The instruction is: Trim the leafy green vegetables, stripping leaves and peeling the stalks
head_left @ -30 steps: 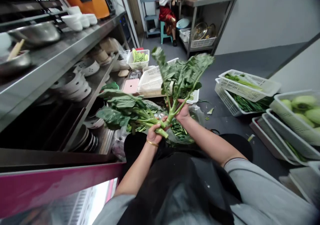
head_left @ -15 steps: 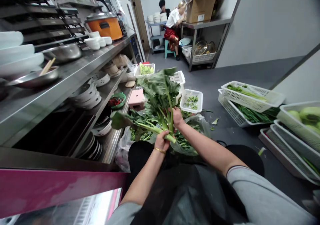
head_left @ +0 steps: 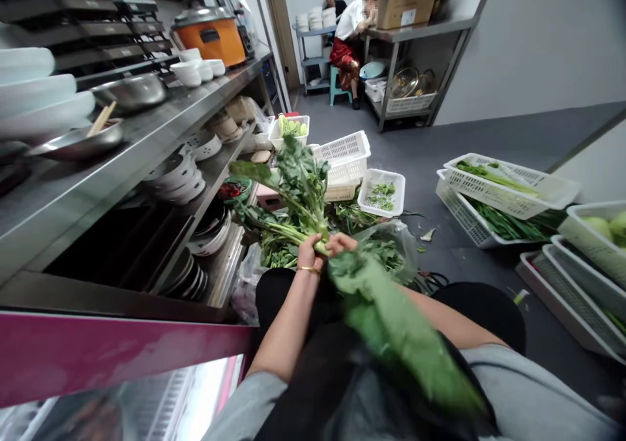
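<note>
My left hand (head_left: 309, 253), with a gold-coloured bracelet at the wrist, is closed around the thick pale stem base of a leafy green vegetable (head_left: 299, 170). Its dark, crinkled leaves point up and away to the left. Close beside it, my right hand (head_left: 341, 243) is closed at the upper end of a large green leaf (head_left: 391, 310). That leaf hangs toward me over my right forearm, blurred by motion, and hides part of the hand. Below and beyond my hands, a clear plastic bag (head_left: 405, 244) holds more greens, and loose greens lie around it.
A steel shelf unit (head_left: 195, 118) with bowls runs along the left. White baskets (head_left: 347, 157) and a white basket of trimmed greens (head_left: 402, 193) stand ahead. Stacked vegetable baskets (head_left: 513, 193) are at the right. Two people sit near a steel table (head_left: 415, 31) at the back.
The large leaf has swung from the raised bunch down toward me on the right. My right hand has come lower, close to my left. The camera view has shifted slightly.
</note>
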`<move>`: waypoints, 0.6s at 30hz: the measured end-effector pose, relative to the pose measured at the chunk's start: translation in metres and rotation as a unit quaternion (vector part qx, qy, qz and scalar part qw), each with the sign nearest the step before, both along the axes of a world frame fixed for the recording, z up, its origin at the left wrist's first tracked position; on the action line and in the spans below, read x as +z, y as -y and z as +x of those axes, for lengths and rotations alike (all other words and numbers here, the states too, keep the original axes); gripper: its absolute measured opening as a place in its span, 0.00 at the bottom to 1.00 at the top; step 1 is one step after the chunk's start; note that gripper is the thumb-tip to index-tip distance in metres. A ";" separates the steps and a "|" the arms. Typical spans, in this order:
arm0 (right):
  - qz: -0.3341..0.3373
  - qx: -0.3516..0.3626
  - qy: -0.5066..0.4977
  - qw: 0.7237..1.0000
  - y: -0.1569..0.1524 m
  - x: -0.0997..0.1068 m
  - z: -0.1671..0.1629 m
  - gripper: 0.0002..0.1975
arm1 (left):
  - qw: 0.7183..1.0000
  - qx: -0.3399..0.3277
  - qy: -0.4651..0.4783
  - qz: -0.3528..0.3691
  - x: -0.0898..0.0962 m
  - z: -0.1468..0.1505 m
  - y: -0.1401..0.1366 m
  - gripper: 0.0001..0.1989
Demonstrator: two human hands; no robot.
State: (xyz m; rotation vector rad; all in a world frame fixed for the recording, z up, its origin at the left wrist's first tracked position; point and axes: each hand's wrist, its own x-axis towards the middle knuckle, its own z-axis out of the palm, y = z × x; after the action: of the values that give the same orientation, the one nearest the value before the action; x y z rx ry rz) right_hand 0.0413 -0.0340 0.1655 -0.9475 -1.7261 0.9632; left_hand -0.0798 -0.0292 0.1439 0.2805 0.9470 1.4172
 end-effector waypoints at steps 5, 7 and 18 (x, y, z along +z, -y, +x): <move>-0.170 -0.064 -0.265 0.947 -0.043 0.017 0.021 0.17 | 1.000 -0.030 -0.007 0.003 -0.002 -0.010 0.011 0.11; -0.215 -0.017 -0.222 0.951 -0.063 0.025 0.014 0.20 | 0.997 -0.073 0.010 0.011 0.000 -0.006 0.016 0.13; -0.044 -0.175 -0.091 0.979 -0.026 0.003 0.000 0.13 | 0.991 -0.074 0.113 -0.008 0.018 0.020 0.027 0.12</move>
State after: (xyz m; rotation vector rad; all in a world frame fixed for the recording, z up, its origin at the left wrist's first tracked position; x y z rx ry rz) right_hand 0.0410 -0.0079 0.1686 -1.1388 -1.3182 0.8671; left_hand -0.0600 -0.0557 0.1616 0.1701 0.7375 1.2743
